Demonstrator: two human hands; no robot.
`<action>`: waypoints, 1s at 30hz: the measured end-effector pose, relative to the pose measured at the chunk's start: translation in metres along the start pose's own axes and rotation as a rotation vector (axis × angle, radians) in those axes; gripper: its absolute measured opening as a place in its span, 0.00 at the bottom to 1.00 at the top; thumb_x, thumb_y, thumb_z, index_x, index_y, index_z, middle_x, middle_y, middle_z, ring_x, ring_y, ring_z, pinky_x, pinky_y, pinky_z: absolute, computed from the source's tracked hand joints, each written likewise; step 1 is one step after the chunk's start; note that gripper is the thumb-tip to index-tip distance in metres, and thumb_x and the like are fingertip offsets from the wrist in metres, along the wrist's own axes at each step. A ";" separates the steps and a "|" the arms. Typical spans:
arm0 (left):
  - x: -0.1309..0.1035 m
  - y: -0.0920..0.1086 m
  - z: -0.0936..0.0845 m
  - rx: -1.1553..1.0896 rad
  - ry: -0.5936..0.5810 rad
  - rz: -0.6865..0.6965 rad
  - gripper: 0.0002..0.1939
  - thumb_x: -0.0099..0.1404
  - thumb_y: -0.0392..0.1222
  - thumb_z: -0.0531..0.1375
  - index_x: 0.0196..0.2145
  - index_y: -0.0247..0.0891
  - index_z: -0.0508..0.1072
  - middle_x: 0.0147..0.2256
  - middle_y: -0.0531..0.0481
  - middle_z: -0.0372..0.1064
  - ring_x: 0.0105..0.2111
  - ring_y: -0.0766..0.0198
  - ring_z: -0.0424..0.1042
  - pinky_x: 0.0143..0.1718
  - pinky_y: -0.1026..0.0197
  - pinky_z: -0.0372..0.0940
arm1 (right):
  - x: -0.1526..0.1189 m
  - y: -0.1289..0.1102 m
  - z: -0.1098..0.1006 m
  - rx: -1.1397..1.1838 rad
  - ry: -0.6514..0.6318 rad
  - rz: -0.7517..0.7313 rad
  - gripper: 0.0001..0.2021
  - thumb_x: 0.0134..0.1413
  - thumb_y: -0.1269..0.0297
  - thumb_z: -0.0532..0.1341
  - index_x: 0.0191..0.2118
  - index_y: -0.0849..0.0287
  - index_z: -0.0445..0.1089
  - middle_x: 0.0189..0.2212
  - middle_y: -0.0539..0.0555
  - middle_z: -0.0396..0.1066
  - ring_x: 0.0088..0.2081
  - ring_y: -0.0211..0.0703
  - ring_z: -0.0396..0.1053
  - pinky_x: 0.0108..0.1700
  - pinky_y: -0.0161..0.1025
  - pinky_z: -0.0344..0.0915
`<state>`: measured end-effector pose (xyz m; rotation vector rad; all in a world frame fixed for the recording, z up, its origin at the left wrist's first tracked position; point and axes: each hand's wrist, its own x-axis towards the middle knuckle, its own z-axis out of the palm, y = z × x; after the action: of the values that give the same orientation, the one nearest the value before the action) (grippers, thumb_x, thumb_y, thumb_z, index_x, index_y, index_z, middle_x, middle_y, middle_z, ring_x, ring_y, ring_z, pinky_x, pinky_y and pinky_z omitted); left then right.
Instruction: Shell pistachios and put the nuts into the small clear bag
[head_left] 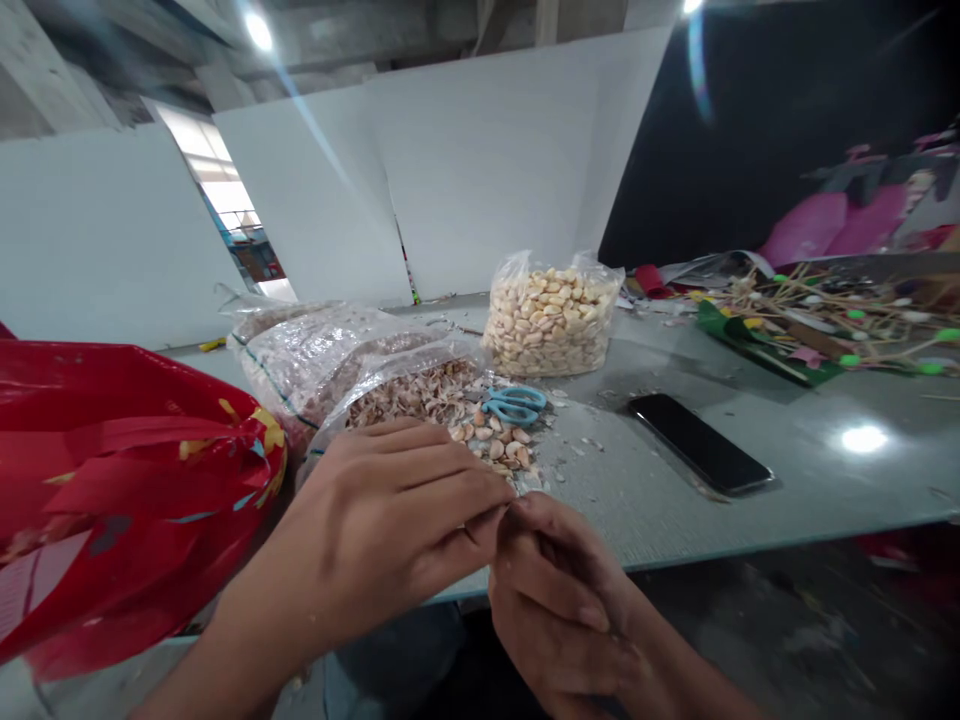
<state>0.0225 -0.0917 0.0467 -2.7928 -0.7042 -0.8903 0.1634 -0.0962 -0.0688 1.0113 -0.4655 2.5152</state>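
Note:
My left hand and my right hand meet at the fingertips over the near edge of the table. Both are closed in a pinch, and whatever lies between the fingers is hidden. Just beyond them is a small pile of unpeeled garlic cloves. Blue-handled scissors lie against the far side of that pile. An open clear bag of brown garlic skins rests behind my left hand. Farther back, a clear plastic bag full of peeled garlic cloves stands upright.
A black phone lies on the grey table at right. Behind it are thin sticks with coloured tips and a green sheet. A red bag fills the left side, beside another stuffed clear bag. Skin scraps dot the tabletop.

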 end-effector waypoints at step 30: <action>-0.016 0.013 0.048 -1.276 0.244 -0.849 0.11 0.59 0.45 0.63 0.33 0.34 0.78 0.25 0.48 0.72 0.22 0.70 0.66 0.26 0.65 0.66 | 0.003 -0.015 0.017 -0.153 -0.006 0.296 0.49 0.42 0.36 0.14 0.10 0.64 0.61 0.08 0.52 0.61 0.14 0.27 0.64 0.22 0.25 0.64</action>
<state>0.0419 -0.0975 -0.0014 -3.0643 -1.8336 -2.5112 0.1781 -0.0903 -0.0522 0.9500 -0.8516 2.6801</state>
